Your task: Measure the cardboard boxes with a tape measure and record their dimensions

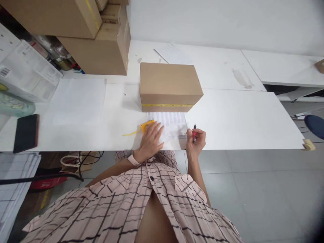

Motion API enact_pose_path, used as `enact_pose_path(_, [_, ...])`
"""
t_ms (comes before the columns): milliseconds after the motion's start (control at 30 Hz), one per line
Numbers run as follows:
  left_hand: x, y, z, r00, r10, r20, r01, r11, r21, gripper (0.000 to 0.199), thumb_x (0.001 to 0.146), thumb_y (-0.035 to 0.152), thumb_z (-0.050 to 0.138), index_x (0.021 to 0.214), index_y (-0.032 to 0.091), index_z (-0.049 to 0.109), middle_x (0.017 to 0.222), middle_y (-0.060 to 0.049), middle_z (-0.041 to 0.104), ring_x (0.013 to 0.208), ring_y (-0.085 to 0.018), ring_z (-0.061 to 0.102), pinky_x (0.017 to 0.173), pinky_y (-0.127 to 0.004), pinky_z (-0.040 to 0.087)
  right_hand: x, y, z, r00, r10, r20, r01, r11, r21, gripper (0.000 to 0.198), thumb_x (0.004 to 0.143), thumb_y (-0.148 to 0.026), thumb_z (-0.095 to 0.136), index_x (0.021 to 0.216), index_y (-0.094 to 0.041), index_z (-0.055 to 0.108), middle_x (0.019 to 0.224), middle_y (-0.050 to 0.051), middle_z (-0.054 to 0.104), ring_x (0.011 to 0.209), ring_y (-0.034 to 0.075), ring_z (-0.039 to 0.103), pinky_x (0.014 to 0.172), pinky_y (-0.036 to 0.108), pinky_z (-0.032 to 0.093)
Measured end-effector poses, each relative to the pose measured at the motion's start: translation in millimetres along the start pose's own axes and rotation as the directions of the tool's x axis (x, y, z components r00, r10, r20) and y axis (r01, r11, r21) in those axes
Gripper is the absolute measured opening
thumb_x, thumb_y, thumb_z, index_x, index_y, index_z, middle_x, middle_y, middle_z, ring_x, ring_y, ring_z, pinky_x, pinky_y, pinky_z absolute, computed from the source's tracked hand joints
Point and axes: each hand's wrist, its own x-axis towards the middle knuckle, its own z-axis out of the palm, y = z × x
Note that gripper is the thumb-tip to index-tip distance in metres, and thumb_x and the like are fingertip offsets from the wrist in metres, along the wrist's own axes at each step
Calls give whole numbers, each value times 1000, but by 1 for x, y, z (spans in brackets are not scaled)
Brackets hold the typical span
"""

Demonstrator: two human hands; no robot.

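My left hand [151, 140] lies flat with its fingers spread, on a printed sheet of paper [174, 122] near the table's front edge. Partly under its fingers is a small yellow object [146, 126] with a thin yellow strip trailing to the left; its kind is hard to make out. My right hand [196, 143] is closed around a red and black pen [194, 133], just right of the sheet. Behind both hands stands a closed brown cardboard box [169, 79] with a yellow band along its front, covering the far part of the sheet.
Large cardboard boxes [101, 50] are stacked at the back left. A dark phone [26, 133] and a white sheet [78, 101] lie on the left of the white table [240, 121]. Another paper [174, 54] lies behind the box. A beige guard [308, 144] covers the right front corner.
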Motion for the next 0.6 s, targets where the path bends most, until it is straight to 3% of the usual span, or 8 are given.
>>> enact_pose_path(67, [-2,11,15,987,127,97,-124,991,-42,63,94,34,53,148,4,41,156,-23,41,152,-35,26,126,-54,18,-4,-13,6,999,0,-54,0,1000,0,31,92,-56,52,88,-25,53,71,-1,59,69,18,61,75,35,51])
enact_pose_path(100, [-2,16,21,976,165,144,-159,986,-51,65,95,38,53,148,4,40,157,-24,40,153,-35,26,126,-54,18,-4,-19,11,1000,7,-11,-6,999,39,36,95,-59,43,90,-25,52,68,-2,57,66,18,61,74,35,51])
enact_pose_path(200, [-1,23,32,956,187,225,-185,982,-28,74,95,45,56,152,3,34,161,-26,32,154,-37,21,125,-56,18,2,-30,33,960,1,280,-64,974,216,51,98,-64,27,110,-23,55,79,3,67,78,19,67,78,36,52])
enact_pose_path(300, [0,23,33,952,173,251,-185,982,25,68,97,35,53,154,4,31,162,-24,30,155,-35,20,126,-56,18,10,-27,54,877,15,481,-150,958,244,47,89,-65,51,106,-22,60,94,7,70,90,20,67,80,34,52])
enact_pose_path(433, [0,22,31,956,151,253,-168,985,49,63,96,24,49,153,1,32,160,-25,34,154,-33,24,127,-52,21,13,-16,65,896,75,438,-152,978,143,38,85,-57,63,76,-22,54,72,-1,58,71,14,55,69,29,46])
enact_pose_path(600, [1,22,31,962,111,251,-121,992,26,68,97,30,51,152,-4,31,161,-28,30,154,-36,22,127,-51,23,16,-13,59,881,47,470,-116,986,119,29,83,-49,68,85,-22,56,77,-3,58,70,13,51,68,27,44])
